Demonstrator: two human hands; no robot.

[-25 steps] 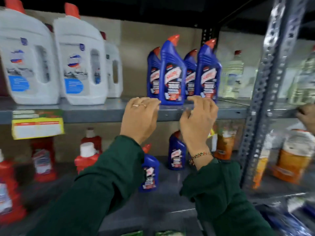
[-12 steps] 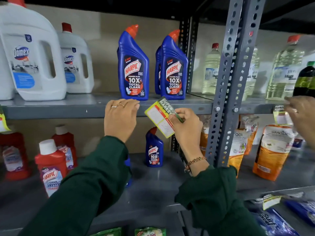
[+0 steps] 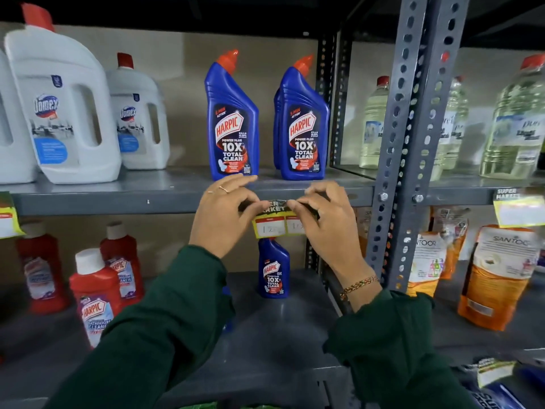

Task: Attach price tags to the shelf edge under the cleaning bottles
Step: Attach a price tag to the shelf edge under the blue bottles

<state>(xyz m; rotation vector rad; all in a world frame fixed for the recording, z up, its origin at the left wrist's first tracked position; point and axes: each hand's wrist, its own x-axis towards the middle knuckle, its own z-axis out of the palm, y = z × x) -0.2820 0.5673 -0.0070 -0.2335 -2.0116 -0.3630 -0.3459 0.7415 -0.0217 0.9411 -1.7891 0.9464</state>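
Note:
A yellow price tag (image 3: pixel 272 224) with a black header and red-framed white boxes lies flat against the grey shelf edge (image 3: pixel 118 203), below two blue Harpic bottles (image 3: pixel 233 119) (image 3: pixel 303 122). My left hand (image 3: pixel 225 214) pinches the tag's top left corner. My right hand (image 3: pixel 327 219) pinches its top right part and covers that side. Both thumbs press the black header against the edge.
White Domex jugs (image 3: pixel 63 107) stand on the shelf's left. A perforated grey upright (image 3: pixel 413 143) rises right of my hands. Other tags hang at the far left (image 3: pixel 7 222) and far right (image 3: pixel 519 209). Red and blue bottles and orange pouches (image 3: pixel 498 276) fill the lower shelf.
My right hand brought the tilted tag up and turned it level against the shelf edge. My left hand came off the edge and took hold of the tag's left corner.

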